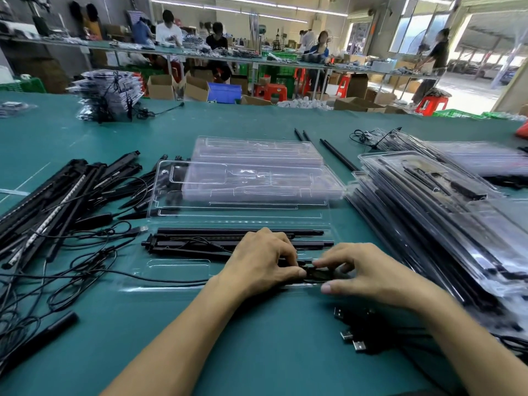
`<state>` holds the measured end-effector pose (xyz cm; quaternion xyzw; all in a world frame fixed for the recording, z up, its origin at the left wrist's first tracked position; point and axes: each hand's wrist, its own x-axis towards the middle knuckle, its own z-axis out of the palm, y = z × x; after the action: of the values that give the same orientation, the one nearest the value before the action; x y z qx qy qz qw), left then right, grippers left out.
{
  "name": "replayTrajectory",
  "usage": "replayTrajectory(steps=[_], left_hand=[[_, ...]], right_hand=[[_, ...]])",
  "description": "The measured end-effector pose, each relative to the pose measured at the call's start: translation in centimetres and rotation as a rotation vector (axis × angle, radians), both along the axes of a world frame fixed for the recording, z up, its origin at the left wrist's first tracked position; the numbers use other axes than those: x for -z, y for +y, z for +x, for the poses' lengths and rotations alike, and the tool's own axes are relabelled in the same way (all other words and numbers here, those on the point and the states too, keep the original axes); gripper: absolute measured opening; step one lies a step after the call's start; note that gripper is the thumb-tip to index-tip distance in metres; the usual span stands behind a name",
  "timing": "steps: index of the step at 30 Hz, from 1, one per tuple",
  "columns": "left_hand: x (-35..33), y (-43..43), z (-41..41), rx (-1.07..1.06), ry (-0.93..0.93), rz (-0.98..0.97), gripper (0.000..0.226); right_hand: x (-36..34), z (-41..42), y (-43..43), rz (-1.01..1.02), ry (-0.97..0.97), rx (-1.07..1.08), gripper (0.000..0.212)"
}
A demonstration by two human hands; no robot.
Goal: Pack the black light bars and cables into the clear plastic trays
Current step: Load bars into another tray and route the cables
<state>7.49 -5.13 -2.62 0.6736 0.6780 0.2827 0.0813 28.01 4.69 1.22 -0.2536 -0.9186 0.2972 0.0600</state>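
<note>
An open clear plastic tray (177,267) lies in front of me on the green table. Black light bars (200,241) sit side by side in its far half. My left hand (263,261) and my right hand (368,272) meet over the tray's near half, both pinching a small black cable part (317,274) between fingertips and thumbs. A thin black cable (143,277) runs from it off to the left. A stack of empty clear trays (257,172) lies just beyond.
A heap of loose black light bars and tangled cables (63,201) covers the left. Packed trays (445,212) are stacked on the right. Black USB plugs (354,335) lie near my right forearm. Another packed stack (108,92) stands far left; people work at benches behind.
</note>
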Motion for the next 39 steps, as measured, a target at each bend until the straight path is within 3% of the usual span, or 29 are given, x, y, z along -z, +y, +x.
replayTrajectory(steps=[2,4,6,9,16,19,24,28,32,35,37,39], left_hand=[[0.0,-0.1,0.0,0.006,-0.018,-0.003,0.022],[-0.1,-0.1,-0.1,0.011,-0.042,-0.007,0.02],[-0.2,-0.2,-0.1,0.011,-0.052,-0.01,0.017],[-0.4,-0.3,-0.1,-0.009,-0.113,-0.003,0.021],[-0.4,-0.3,-0.2,0.012,-0.083,0.025,0.02],[-0.1,-0.4,-0.3,0.034,-0.089,0.032,0.024],[0.2,-0.1,-0.5,0.059,-0.16,0.013,0.023],[0.4,0.0,-0.5,0.08,-0.166,0.046,0.022],[0.2,-0.2,-0.5,0.066,-0.202,0.116,0.024],[-0.7,-1.0,-0.9,-0.028,-0.303,0.245,0.013],[-1.6,-1.7,-2.1,-0.207,-0.193,0.295,0.014],[-2.6,-2.8,-4.5,-0.409,-0.058,0.208,0.019]], right_hand=[[0.3,0.2,0.2,0.136,0.016,-0.012,0.02],[0.2,0.0,0.2,0.135,0.002,0.003,0.011],[0.0,0.0,0.2,0.036,-0.037,0.011,0.026],[0.0,0.0,0.2,0.001,-0.058,0.034,0.01],[0.5,-1.5,0.7,0.026,-0.007,0.31,0.017],[0.9,-2.5,0.8,0.105,-0.088,0.391,0.021],[1.1,-2.4,-0.4,0.199,-0.119,0.342,0.016],[1.9,-2.5,-1.7,0.337,-0.115,0.18,0.032],[2.2,-2.3,-1.9,0.318,-0.065,0.235,0.025],[2.1,-2.4,-1.7,0.266,-0.038,0.31,0.014],[1.9,-2.7,-1.6,0.231,-0.04,0.333,0.009],[1.7,-2.9,-1.5,0.167,-0.025,0.324,0.011]])
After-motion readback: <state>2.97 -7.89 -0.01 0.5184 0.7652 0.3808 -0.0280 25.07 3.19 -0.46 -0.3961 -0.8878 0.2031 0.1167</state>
